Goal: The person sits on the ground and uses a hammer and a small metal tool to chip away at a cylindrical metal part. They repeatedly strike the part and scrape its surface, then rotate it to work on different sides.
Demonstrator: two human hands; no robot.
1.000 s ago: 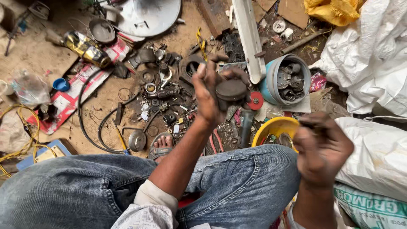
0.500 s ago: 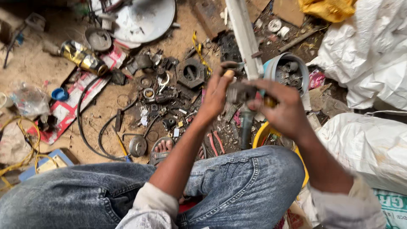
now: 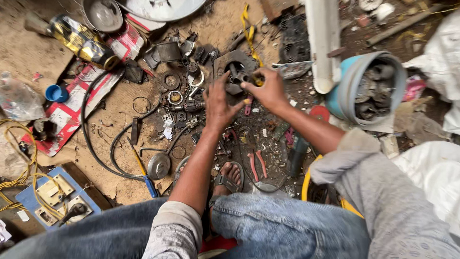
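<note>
Gripping dark metal part (image 3: 238, 76) w/ both hands — clutter all round.

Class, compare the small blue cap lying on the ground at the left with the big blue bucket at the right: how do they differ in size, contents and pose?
Size: the blue cap is tiny; the blue bucket is far larger.
Contents: the cap looks empty; the bucket is packed with dark metal parts.
Pose: the cap sits with its opening facing up; the bucket is tipped, its mouth turned toward the camera.
Both are round, blue, open containers resting on the dirt floor.
</note>
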